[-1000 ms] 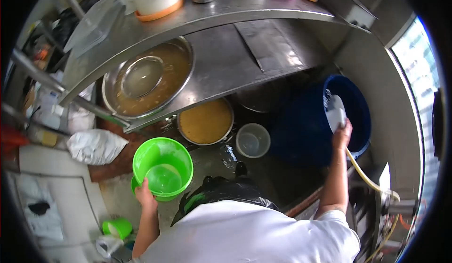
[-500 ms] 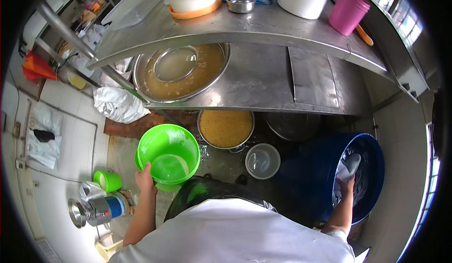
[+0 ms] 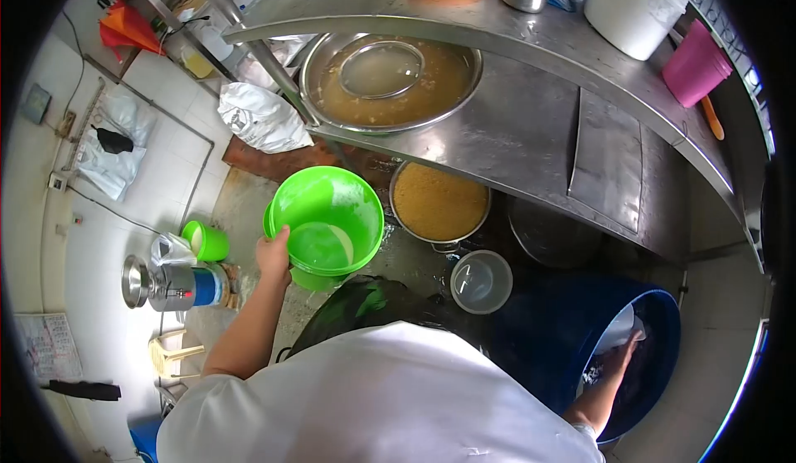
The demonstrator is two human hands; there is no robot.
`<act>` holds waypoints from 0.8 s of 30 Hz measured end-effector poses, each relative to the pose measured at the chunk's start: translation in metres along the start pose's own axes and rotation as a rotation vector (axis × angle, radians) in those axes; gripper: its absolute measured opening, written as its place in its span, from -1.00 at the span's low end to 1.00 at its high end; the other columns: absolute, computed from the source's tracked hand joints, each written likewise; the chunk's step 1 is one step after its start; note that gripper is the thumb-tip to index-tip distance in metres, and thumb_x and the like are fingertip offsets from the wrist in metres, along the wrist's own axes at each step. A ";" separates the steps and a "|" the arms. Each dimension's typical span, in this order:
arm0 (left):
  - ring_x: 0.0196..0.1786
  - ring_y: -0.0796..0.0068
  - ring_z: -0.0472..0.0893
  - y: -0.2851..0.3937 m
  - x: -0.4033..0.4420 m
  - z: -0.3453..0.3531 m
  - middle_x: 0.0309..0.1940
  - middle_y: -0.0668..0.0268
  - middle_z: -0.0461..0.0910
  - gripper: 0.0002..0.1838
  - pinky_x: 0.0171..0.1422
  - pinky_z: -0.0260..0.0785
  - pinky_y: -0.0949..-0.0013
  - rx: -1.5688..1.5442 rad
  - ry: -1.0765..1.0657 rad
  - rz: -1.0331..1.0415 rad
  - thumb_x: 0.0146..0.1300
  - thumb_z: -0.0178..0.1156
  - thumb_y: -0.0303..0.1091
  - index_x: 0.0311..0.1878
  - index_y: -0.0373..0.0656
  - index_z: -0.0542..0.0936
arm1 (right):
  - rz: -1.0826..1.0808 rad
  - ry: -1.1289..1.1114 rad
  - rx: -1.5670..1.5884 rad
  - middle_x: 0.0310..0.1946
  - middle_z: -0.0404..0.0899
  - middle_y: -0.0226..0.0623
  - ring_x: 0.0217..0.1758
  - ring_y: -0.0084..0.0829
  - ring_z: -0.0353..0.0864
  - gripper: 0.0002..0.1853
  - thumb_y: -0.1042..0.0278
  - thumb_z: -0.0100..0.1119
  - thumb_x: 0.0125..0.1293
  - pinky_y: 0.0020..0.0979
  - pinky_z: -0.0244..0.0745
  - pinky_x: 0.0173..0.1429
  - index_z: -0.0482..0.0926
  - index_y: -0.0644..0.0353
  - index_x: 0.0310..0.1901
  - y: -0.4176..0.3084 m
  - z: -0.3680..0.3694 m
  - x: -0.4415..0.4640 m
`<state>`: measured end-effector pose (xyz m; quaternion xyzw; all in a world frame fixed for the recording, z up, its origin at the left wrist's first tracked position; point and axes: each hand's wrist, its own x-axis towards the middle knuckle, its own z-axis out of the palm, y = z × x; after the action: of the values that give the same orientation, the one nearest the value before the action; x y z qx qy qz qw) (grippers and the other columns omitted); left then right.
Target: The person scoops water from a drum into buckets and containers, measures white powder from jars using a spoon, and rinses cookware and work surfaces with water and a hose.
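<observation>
At the left, my left hand [image 3: 274, 256] grips the rim of a bright green bucket [image 3: 327, 218], which is tilted so its inside shows, with whitish residue and a little pale liquid. Over at the right, my right hand [image 3: 632, 345] is inside the mouth of a large blue barrel [image 3: 547, 330], closed on a pale, translucent container [image 3: 615, 330]. Shiny water shows in the barrel below it. Between the two stand a translucent tub [image 3: 482, 281] and a round pot of yellow grain [image 3: 439, 202] on the wet floor.
A steel table [image 3: 531, 123] holds a wide basin [image 3: 398, 119] of brownish liquid with a bowl in it. On the shelf above are a white bucket [image 3: 632, 11] and a pink container [image 3: 695, 65]. A small green bucket [image 3: 214, 245] and a steel machine [image 3: 172, 287] stand at the left.
The view has turned, showing more of the left wall. My right hand has gone from the barrel's upper rim into its mouth with the pale container. My left hand still holds the green bucket.
</observation>
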<state>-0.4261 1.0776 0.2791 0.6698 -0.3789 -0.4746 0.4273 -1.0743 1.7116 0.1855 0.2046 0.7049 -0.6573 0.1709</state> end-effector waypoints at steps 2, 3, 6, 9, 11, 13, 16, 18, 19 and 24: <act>-0.33 0.27 0.69 -0.006 0.007 -0.004 -0.23 0.13 0.61 -0.41 -0.47 0.51 0.18 0.052 0.059 0.011 0.30 0.51 -0.10 0.09 -0.29 0.40 | 0.106 -0.088 -0.014 0.60 0.25 -0.10 0.56 -0.01 0.33 0.02 -0.62 0.12 0.35 0.05 0.32 0.51 0.25 -0.08 0.63 -0.004 -0.029 0.033; -0.33 0.27 0.68 -0.007 0.010 -0.005 -0.24 0.14 0.60 -0.42 -0.48 0.50 0.18 0.107 0.107 0.015 0.30 0.51 -0.10 0.07 -0.28 0.39 | 0.100 -0.058 -0.114 0.49 0.39 -0.09 0.46 -0.06 0.43 -0.02 -0.61 0.14 0.35 -0.04 0.39 0.44 0.34 0.01 0.56 -0.020 -0.012 0.014; -0.36 0.25 0.68 -0.013 0.014 -0.016 -0.26 0.13 0.60 -0.43 -0.53 0.46 0.18 0.151 0.101 0.011 0.30 0.51 -0.11 0.06 -0.28 0.38 | 0.012 -0.120 -0.153 0.37 0.52 -0.08 0.34 -0.12 0.53 -0.07 -0.54 0.16 0.39 -0.13 0.45 0.37 0.39 0.11 0.50 -0.022 -0.002 0.041; -0.40 0.23 0.67 -0.030 0.035 -0.027 -0.27 0.13 0.61 -0.43 -0.58 0.42 0.18 0.043 0.087 0.022 0.31 0.50 -0.12 0.07 -0.29 0.38 | -0.144 -0.233 -0.221 0.36 0.51 -0.02 0.39 -0.11 0.51 -0.19 -0.30 0.20 0.49 -0.11 0.40 0.46 0.33 0.16 0.51 0.013 0.017 0.096; -0.34 0.24 0.69 0.003 0.009 -0.022 -0.25 0.06 0.61 -0.45 -0.52 0.49 0.16 0.073 0.108 -0.047 0.29 0.51 -0.18 0.04 -0.35 0.42 | -0.534 0.098 -0.608 0.33 0.48 0.11 0.46 -0.03 0.45 -0.29 0.24 0.23 0.43 -0.13 0.33 0.55 0.22 0.19 0.54 0.052 0.014 0.151; -0.34 0.22 0.68 -0.003 0.018 -0.030 -0.25 0.06 0.61 -0.45 -0.46 0.51 0.15 0.044 0.130 -0.043 0.28 0.52 -0.19 0.04 -0.36 0.42 | -0.464 0.038 -0.636 0.44 0.38 0.31 0.51 0.15 0.41 -0.05 0.39 0.22 0.31 -0.10 0.26 0.59 -0.04 0.11 0.68 0.043 0.023 0.148; -0.31 0.19 0.67 -0.022 0.033 -0.048 -0.24 0.05 0.59 -0.46 -0.34 0.54 0.10 0.015 0.191 -0.026 0.26 0.53 -0.21 0.01 -0.35 0.41 | -0.489 0.251 -0.810 0.42 0.35 0.47 0.48 0.35 0.40 -0.02 0.44 0.13 0.30 0.05 0.28 0.58 -0.13 0.09 0.71 0.040 0.046 0.099; -0.28 0.18 0.66 -0.045 0.044 -0.058 -0.22 0.05 0.58 -0.47 -0.27 0.55 0.07 -0.018 0.222 -0.006 0.25 0.53 -0.22 0.00 -0.35 0.41 | -0.533 0.424 -1.013 0.39 0.37 0.52 0.44 0.44 0.40 -0.18 0.30 -0.04 0.53 0.14 0.30 0.56 -0.16 0.04 0.72 0.083 0.033 0.139; -0.26 0.18 0.65 -0.061 0.053 -0.068 -0.21 0.04 0.57 -0.49 -0.23 0.54 0.06 0.002 0.236 0.019 0.24 0.51 -0.26 -0.02 -0.33 0.40 | -0.604 0.481 -0.881 0.40 0.41 0.42 0.49 0.33 0.39 -0.31 0.12 -0.12 0.63 0.07 0.27 0.60 0.03 0.11 0.68 0.084 0.046 0.118; -0.20 0.19 0.62 -0.075 0.049 -0.079 -0.17 0.04 0.55 -0.59 -0.11 0.54 0.02 0.019 0.290 -0.065 0.20 0.43 -0.42 -0.03 -0.32 0.40 | -0.572 0.206 -0.804 0.36 0.53 0.14 0.47 -0.03 0.44 -0.39 -0.04 -0.09 0.64 -0.16 0.24 0.58 0.49 0.40 0.35 0.100 0.024 0.186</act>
<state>-0.3300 1.0760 0.2088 0.7474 -0.2958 -0.3827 0.4554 -1.1831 1.7050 0.0029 -0.0146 0.9434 -0.3308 -0.0212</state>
